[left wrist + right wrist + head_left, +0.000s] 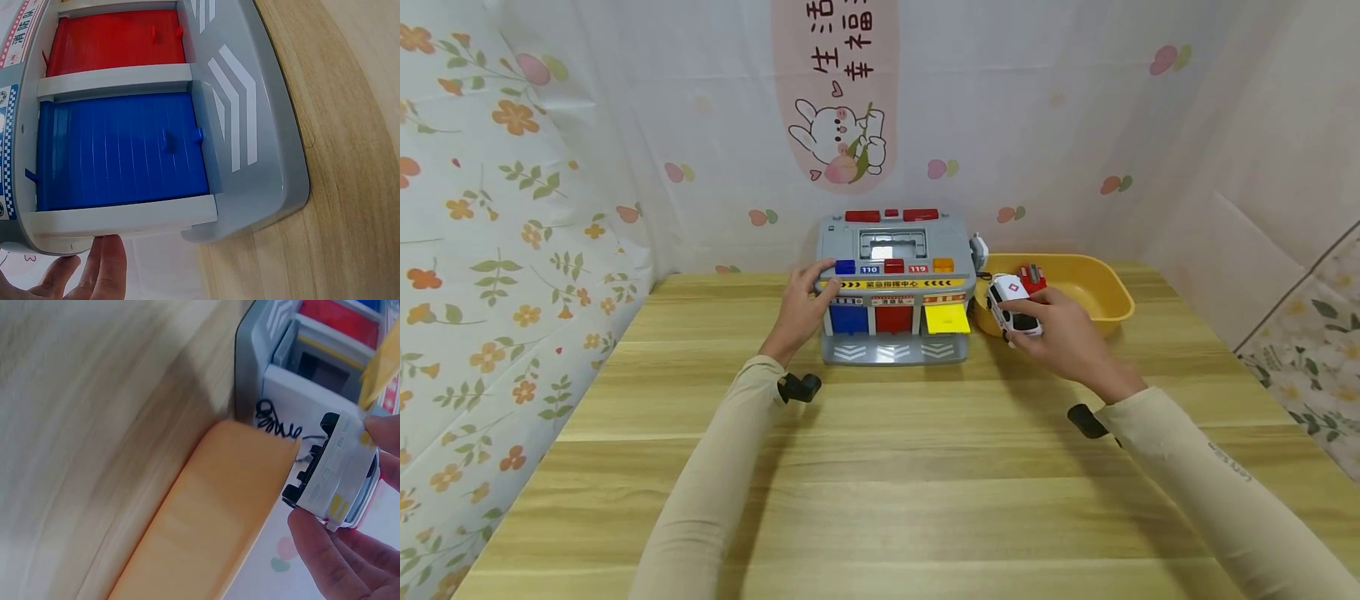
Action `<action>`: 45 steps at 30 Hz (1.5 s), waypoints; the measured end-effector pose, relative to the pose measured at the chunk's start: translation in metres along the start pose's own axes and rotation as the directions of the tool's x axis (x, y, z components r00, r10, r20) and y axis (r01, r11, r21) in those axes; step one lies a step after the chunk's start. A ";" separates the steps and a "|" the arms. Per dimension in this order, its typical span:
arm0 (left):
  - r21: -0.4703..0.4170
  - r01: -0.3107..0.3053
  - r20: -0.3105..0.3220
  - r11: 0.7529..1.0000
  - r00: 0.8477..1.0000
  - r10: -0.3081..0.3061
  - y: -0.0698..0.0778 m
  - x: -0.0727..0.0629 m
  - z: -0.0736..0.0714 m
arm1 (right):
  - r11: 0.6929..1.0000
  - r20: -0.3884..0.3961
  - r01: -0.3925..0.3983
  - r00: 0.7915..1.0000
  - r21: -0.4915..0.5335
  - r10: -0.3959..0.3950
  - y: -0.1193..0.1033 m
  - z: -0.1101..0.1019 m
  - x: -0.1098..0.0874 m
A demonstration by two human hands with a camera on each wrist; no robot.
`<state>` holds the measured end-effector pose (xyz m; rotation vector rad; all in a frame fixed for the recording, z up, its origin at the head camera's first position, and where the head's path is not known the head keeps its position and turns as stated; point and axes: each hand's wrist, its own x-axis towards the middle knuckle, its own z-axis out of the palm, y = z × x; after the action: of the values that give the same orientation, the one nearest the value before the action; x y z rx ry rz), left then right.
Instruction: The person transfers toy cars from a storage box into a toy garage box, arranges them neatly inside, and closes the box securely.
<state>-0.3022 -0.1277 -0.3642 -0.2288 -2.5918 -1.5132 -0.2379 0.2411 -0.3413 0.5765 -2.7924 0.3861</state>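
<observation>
A grey toy emergency station (891, 287) stands on the table, with a blue door (125, 150), a red door (119, 40) and a raised yellow door (947, 318). My left hand (801, 308) rests against the station's left side near its top corner; in the left wrist view its fingers (109, 265) touch the side wall. A white toy ambulance (1011, 302) with a red cross on its roof is pinched between thumb and fingers of my right hand (1063, 333). In the right wrist view the ambulance (337, 469) is tilted beside the tub's rim, its wheels showing.
To the station's right stands a yellow tub (1097, 292), with a red toy vehicle (1033, 277) in it partly behind the ambulance. A white handset (979, 252) hangs on the station's right side, with a coiled black cord (275, 422). A patterned cloth (715, 167) hangs behind the table.
</observation>
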 end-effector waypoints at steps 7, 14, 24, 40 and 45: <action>-0.011 0.010 0.003 1.000 1.000 -0.010 -0.002 0.002 0.000 | 0.999 -0.033 0.039 0.999 0.030 -0.038 -0.009 0.002 -0.006; -0.023 0.019 0.006 1.000 1.000 -0.018 -0.002 0.002 0.001 | 1.000 0.020 0.013 1.000 0.014 -0.013 -0.018 0.005 -0.012; -0.014 0.008 0.005 1.000 1.000 -0.008 0.000 -0.001 0.000 | 1.000 0.047 0.000 0.999 0.023 -0.001 -0.027 0.010 -0.019; 0.008 0.002 0.044 1.000 0.999 -0.002 0.001 0.001 -0.006 | 0.993 0.175 0.052 0.982 0.106 -0.070 -0.045 0.036 -0.015; 0.014 0.005 0.056 1.000 0.998 -0.005 0.001 0.000 -0.008 | 0.992 0.199 0.062 0.976 0.114 -0.084 -0.053 0.040 -0.009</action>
<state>-0.3022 -0.1338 -0.3597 -0.2671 -2.6470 -1.5107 -0.2158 0.1847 -0.3702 0.7817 -2.9470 0.4890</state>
